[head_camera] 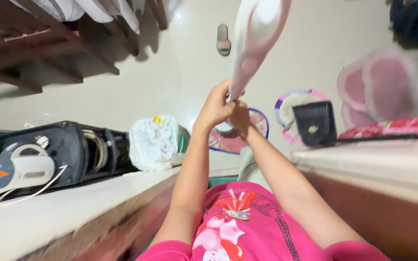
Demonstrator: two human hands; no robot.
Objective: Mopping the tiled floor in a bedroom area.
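A head-worn camera looks down at a person in a pink printed shirt (247,227), both bare arms stretched forward over a pale tiled floor (180,63); the picture is partly blurred by motion.

Containers first: a white plastic bag (155,142), stuffed and tied with its contents hidden, sits on the floor beside a black appliance housing (73,150) that lies along a pale ledge (49,217) on the left; a white electric kettle with an orange button (18,169) rests against the housing, its cord looping below; a black dustpan (315,123) stands to the right on a round multicoloured mat (286,104); what it holds cannot be told.

The grip: the left hand (215,107) and the right hand (240,116) meet in the centre of the view, touching one another, fingers curled and closed round the narrow lower end of a long white tool (255,36); the tool rises from the hands towards the top of the frame, widening as it goes, its upper part blurred; exactly what kind of tool it is cannot be told.

Further off, a single sandal (223,39) lies on the floor, pink oval rugs (383,84) lie at right, and dark wooden furniture (35,43) fills the upper left corner.
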